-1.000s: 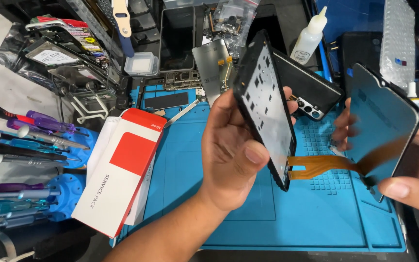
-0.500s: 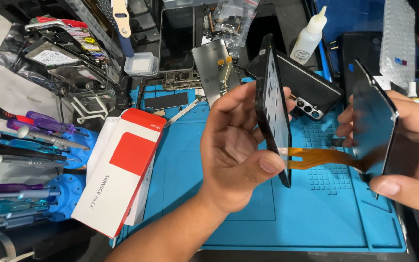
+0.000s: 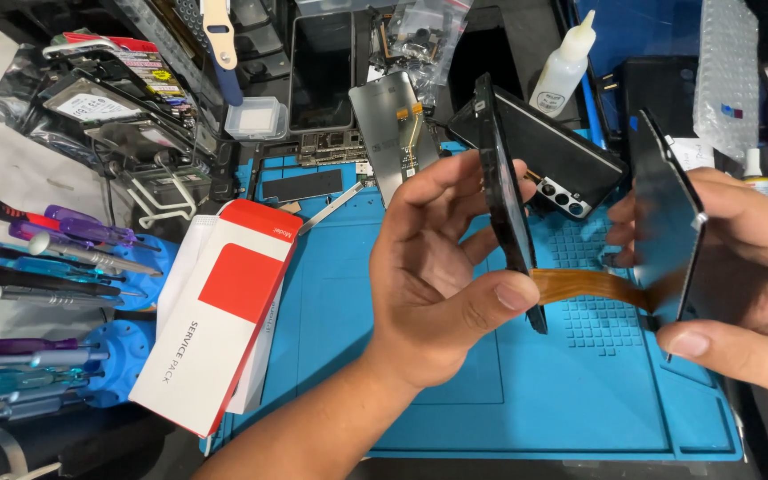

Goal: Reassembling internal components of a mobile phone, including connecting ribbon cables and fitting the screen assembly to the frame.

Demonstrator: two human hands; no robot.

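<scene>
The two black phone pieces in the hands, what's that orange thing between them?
In the head view, a flat orange ribbon cable runs between the black frame in the left hand and the dark screen panel in the right hand, over the blue mat.

It was a phone repair workbench, shown by the blue silicone work mat (image 3: 331,293), the rack of precision screwdrivers (image 3: 55,258), loose phone screens (image 3: 397,133) and a small glue bottle (image 3: 566,62).
</scene>
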